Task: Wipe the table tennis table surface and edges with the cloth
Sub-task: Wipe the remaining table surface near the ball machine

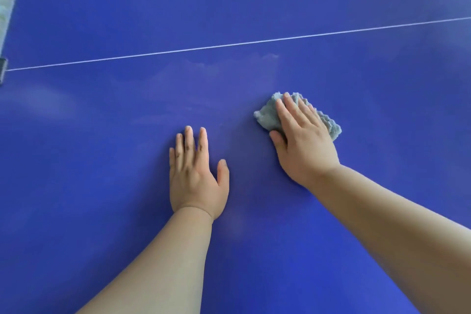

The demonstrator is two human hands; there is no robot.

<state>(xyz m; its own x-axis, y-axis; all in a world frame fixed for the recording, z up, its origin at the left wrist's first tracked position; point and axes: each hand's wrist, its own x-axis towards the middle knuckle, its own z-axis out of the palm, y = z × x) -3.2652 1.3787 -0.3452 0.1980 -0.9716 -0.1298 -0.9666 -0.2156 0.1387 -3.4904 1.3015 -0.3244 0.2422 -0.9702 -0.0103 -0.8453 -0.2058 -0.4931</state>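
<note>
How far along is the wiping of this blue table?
Done: faint pale smears just short of the white line suggest that patch has had a pass, though I cannot be sure. In hand: the right hand presses the cloth flat on the table, the left hand resting flat nearby. Left: probably the surface beyond the line and the edges, which are out of view.

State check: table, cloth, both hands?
table: hazy smears below white line.
left hand: flat on table, fingers straight, empty.
cloth: crumpled, lying on table.
right hand: pressing flat on cloth.
</note>
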